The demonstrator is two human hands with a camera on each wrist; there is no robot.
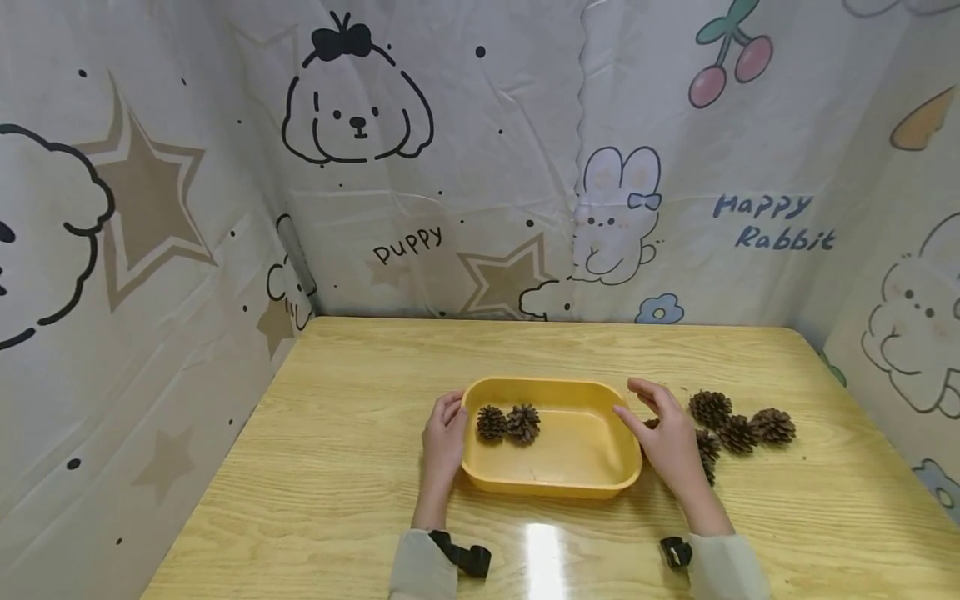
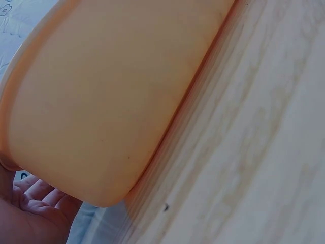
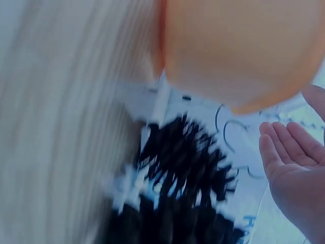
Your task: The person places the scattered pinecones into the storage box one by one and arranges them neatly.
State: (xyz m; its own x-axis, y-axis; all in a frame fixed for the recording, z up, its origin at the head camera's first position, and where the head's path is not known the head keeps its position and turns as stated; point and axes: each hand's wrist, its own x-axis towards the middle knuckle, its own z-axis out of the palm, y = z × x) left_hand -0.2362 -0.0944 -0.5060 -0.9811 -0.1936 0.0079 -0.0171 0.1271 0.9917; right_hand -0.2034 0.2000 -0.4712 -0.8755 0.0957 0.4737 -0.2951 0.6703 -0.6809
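Note:
A yellow plastic basin (image 1: 551, 487) stands on the table, with two brown pinecones (image 1: 522, 424) side by side in its left part. At the basin's left end is my left hand (image 1: 444, 435), its thumb right at the rim and its fingers loosely bent along the outside. My right hand (image 1: 670, 442) is by the right end, palm toward the basin, thumb near the rim and fingers extended. Nothing lies in its palm in the right wrist view. Close beside this hand, more pinecones (image 3: 188, 157) lie on the table, some partly hidden behind it.
Several pinecones (image 1: 738, 434) form a loose group on the right of the wooden table (image 1: 337, 433). A printed cloth (image 1: 480, 167) hangs behind the table and along its sides. Dark straps with small mounts (image 1: 471, 559) sit at both wrists.

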